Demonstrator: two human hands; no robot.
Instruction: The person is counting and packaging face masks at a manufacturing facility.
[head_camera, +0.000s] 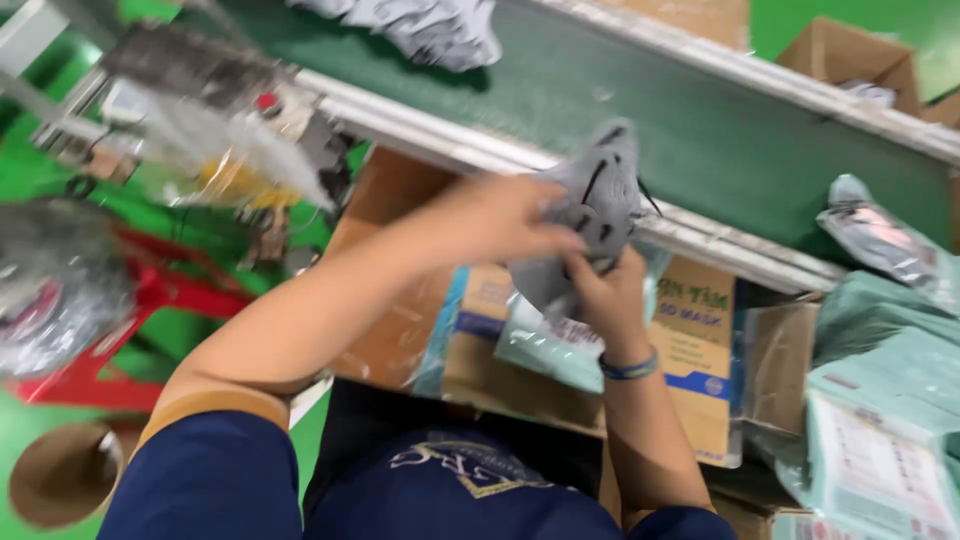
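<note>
Both arms reach forward, bent; the left hand (500, 225) and right hand (600, 290) clamp together on a grey face mask (590, 215), held up near the green conveyor belt (720, 130), above cardboard boxes (690, 350).

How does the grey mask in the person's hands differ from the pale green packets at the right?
The grey mask is bare and unwrapped, while the pale green packets look sealed and flat. The grey mask is held up in the air by the left hand and the right hand; the pale green packets lie stacked, untouched. The grey mask is dark grey with black straps; the packets are light green. Both sit near the green conveyor belt.
</note>
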